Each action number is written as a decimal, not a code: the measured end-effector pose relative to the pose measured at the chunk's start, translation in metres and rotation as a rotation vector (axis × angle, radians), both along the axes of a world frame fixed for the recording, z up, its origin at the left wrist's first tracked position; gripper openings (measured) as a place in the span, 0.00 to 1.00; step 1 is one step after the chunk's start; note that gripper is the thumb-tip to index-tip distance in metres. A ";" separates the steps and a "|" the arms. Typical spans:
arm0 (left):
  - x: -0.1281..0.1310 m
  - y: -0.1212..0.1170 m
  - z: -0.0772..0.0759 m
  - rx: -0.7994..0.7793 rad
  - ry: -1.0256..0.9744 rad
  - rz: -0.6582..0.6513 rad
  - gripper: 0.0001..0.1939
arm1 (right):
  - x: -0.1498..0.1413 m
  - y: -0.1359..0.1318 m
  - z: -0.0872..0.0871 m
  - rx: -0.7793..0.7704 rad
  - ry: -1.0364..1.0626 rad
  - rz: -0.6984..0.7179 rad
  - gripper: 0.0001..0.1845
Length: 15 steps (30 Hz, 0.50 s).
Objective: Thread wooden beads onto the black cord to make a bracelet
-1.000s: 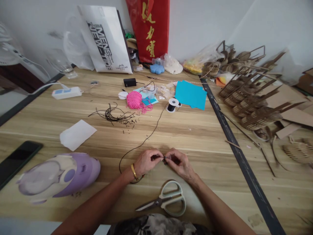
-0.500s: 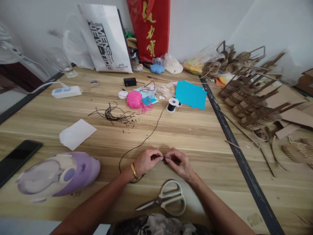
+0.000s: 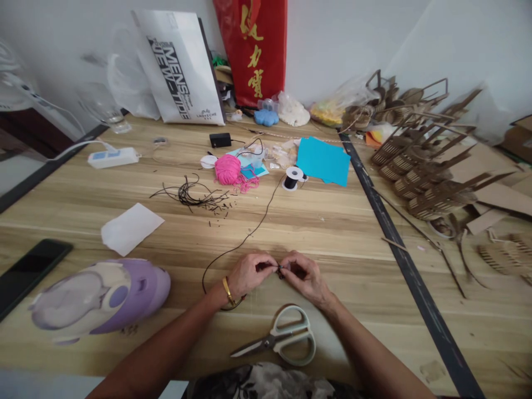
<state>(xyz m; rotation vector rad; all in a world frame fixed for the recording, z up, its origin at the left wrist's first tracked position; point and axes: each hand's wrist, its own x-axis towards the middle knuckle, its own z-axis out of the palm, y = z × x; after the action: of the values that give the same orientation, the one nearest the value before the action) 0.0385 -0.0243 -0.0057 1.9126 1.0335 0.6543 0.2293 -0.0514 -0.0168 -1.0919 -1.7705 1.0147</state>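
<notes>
Evidently, L hand [image 3: 250, 274] & R hand [image 3: 306, 278] pinch the small dark piece [image 3: 280, 272] btwn fingertips, prob. b/c it's tiny, w/ scissors [image 3: 269, 341] nearby for easy reach. Black cord [image 3: 250, 235] lies slack from the spool [image 3: 291, 179], likely avoiding tugs. Piece looks bunchy; finer detail too small to tell.

Soft, fairly dim light falls over the desk [image 3: 187, 238], with faint shadows by the forearms and pale sheen on the white bag [image 3: 178, 66]. Detail is smeary; the outer edges look stretched and blurred.
</notes>
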 end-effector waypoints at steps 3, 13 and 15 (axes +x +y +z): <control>0.000 0.000 0.001 0.001 -0.002 -0.003 0.05 | 0.000 0.000 -0.001 -0.002 -0.006 0.000 0.08; 0.001 0.000 0.000 -0.004 -0.011 -0.002 0.05 | 0.001 0.000 -0.001 -0.017 -0.016 0.018 0.06; 0.001 0.000 0.000 -0.007 -0.013 -0.001 0.05 | 0.001 0.000 -0.002 -0.022 -0.025 0.019 0.06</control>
<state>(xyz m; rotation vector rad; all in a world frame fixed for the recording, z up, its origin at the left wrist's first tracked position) 0.0391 -0.0243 -0.0052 1.9000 1.0249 0.6608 0.2307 -0.0511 -0.0191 -1.1074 -1.7965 1.0389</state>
